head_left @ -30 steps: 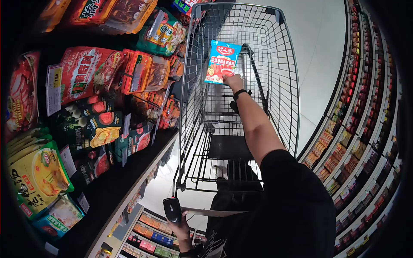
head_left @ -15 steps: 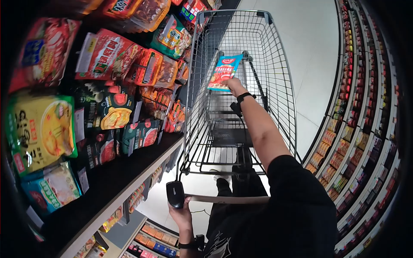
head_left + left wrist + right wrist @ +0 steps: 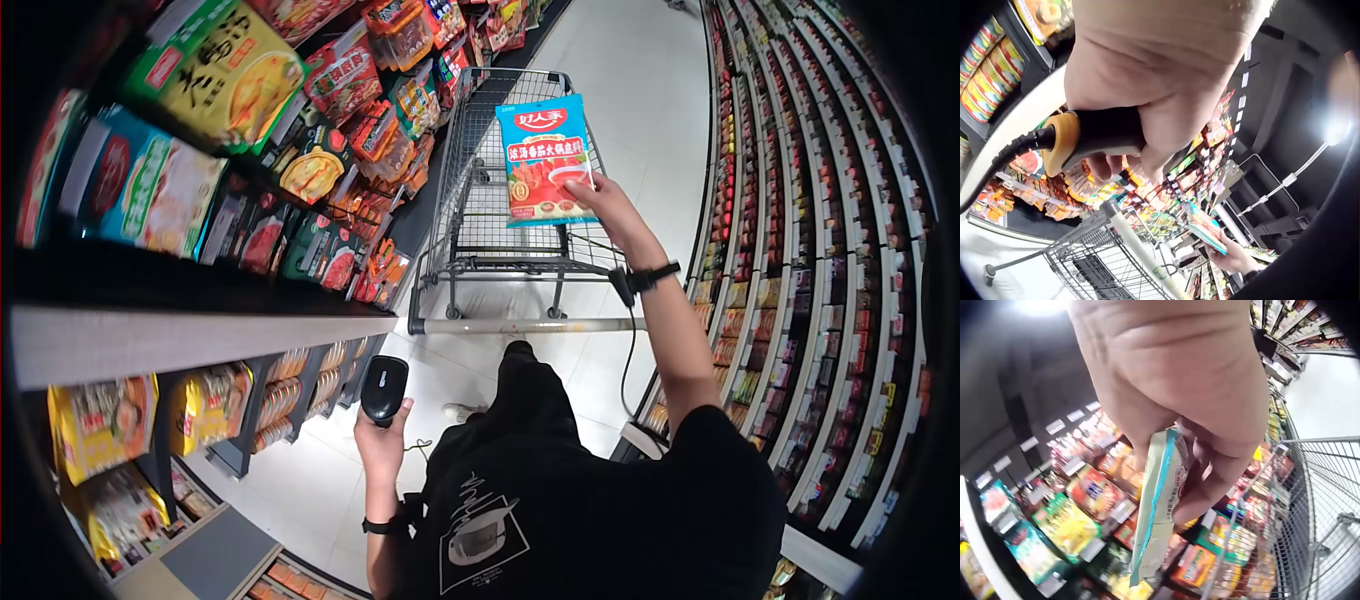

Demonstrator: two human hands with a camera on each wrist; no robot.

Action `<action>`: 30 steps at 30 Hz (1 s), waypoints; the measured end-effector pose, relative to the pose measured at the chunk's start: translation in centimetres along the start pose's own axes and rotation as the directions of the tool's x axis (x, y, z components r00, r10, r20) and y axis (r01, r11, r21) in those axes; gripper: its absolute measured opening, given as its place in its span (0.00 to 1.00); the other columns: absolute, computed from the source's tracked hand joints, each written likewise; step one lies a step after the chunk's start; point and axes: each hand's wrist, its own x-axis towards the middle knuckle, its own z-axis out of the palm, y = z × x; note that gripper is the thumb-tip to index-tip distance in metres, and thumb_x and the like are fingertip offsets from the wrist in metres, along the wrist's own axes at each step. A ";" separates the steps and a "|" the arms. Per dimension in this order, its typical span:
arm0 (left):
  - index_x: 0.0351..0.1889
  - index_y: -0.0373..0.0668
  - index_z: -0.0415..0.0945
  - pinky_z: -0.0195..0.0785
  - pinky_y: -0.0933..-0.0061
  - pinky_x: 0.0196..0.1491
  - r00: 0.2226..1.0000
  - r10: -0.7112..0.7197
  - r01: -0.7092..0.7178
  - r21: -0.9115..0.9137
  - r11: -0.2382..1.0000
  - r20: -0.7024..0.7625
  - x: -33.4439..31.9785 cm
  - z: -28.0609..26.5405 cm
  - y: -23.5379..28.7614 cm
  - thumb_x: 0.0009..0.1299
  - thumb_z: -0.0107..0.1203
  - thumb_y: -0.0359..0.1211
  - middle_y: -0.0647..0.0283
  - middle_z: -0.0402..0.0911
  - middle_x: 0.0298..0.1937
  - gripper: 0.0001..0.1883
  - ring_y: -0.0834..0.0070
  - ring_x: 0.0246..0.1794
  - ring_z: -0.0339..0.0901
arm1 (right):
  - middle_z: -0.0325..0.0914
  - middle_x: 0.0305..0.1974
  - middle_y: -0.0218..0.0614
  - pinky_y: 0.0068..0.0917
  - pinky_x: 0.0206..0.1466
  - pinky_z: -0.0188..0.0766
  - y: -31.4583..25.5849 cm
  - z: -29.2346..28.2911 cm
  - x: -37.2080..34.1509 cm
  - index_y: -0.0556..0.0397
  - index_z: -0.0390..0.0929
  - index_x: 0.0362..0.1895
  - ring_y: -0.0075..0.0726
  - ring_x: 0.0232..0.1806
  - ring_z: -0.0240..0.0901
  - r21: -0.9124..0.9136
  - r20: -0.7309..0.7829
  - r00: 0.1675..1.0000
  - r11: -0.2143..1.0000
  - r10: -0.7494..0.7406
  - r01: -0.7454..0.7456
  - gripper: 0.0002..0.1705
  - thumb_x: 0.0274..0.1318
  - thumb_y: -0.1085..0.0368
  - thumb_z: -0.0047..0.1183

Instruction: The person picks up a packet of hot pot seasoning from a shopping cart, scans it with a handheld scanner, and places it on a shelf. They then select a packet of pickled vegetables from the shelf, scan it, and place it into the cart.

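Observation:
My right hand (image 3: 618,216) pinches the lower right corner of a blue and red packet of hotpot soup base (image 3: 545,135), thumb on its printed front. In the head view the packet overlaps the far part of the shopping cart (image 3: 462,190). From the right wrist view, the packet (image 3: 1161,487) shows edge-on between thumb and fingers. Low on the left, my left hand (image 3: 382,450) grips a black barcode scanner (image 3: 385,388). The left wrist view shows the scanner's handle (image 3: 1110,132) in the fist, with a yellow-orange collar and a black cable at its end.
Shelves of bagged soup bases (image 3: 225,75) line the left side, with yellow packets (image 3: 105,425) on a lower tier. Curving shelf rows (image 3: 800,260) fill the right. The cart's handlebar (image 3: 530,326) crosses the pale aisle floor (image 3: 630,90) before my legs.
My right hand has raised the packet out from over the cart's basket and nearer me, its front now facing me. The cart stands farther ahead, and the left hand with the scanner is away from its handlebar.

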 end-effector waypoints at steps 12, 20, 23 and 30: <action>0.51 0.33 0.88 0.78 0.73 0.51 0.999 -0.034 0.034 0.003 0.999 0.001 -11.8 -10.8 -0.7 0.71 0.78 0.29 0.63 0.93 0.41 0.15 0.82 0.41 0.83 | 0.89 0.42 0.36 0.26 0.47 0.82 5.2 16.8 -22.5 0.60 0.84 0.54 0.24 0.39 0.85 0.325 -0.002 0.986 0.932 0.169 -0.160 0.28 0.83 0.43 0.54; 0.54 0.33 0.86 0.81 0.71 0.53 0.995 -0.097 0.097 -0.082 0.992 0.010 -15.8 -12.6 1.6 0.68 0.79 0.27 0.58 0.95 0.45 0.18 0.78 0.44 0.88 | 0.70 0.18 0.20 0.22 0.28 0.58 9.2 27.8 -24.1 0.48 0.73 0.43 0.24 0.18 0.64 0.490 0.870 0.464 0.187 -0.165 -0.851 0.20 0.79 0.45 0.50; 0.55 0.34 0.86 0.81 0.71 0.53 0.996 -0.081 0.084 -0.108 0.991 0.030 -16.6 -12.6 3.0 0.68 0.79 0.28 0.58 0.95 0.46 0.20 0.79 0.45 0.88 | 0.68 0.18 0.21 0.24 0.28 0.55 9.6 29.7 -23.6 0.46 0.71 0.40 0.24 0.18 0.59 0.428 0.900 0.409 0.129 -0.151 -0.895 0.22 0.79 0.42 0.48; 0.56 0.35 0.86 0.81 0.71 0.54 0.992 -0.123 0.121 -0.148 0.982 -0.007 -16.6 -10.4 6.4 0.68 0.79 0.28 0.58 0.95 0.46 0.20 0.79 0.46 0.88 | 0.66 0.17 0.21 0.23 0.30 0.55 7.6 31.5 -19.8 0.46 0.71 0.39 0.24 0.20 0.60 0.287 0.957 0.261 0.268 -0.131 -0.920 0.21 0.79 0.44 0.51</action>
